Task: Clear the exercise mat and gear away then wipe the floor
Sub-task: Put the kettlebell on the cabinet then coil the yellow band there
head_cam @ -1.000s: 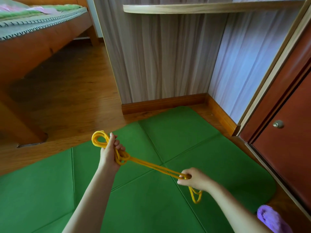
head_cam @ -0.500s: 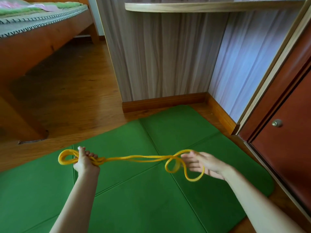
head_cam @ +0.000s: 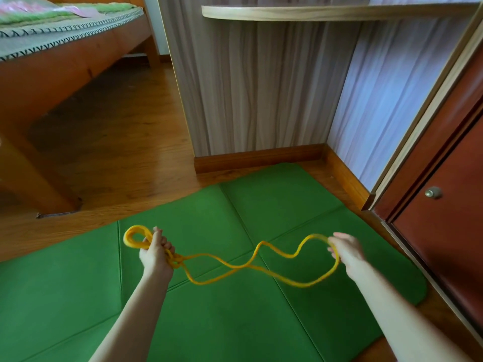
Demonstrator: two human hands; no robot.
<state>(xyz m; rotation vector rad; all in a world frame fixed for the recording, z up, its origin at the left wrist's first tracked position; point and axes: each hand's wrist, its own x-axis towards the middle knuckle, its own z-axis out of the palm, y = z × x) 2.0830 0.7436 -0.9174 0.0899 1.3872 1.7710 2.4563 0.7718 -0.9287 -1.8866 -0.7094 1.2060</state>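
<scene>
The green exercise mat (head_cam: 235,322) is spread on the wooden floor (head_cam: 117,152), its far edge near the skirting of the corner, and above its middle a yellow rope (head_cam: 251,267) is held slack, its long axis running left to right between the two hands. A gathered coil is gripped in the curled fingers of the left hand (head_cam: 156,253), while the far loop is hooked by the curled fingers of the right hand (head_cam: 345,250). The coil is judged the gathering point, so the loose loop must be brought leftward to it.
</scene>
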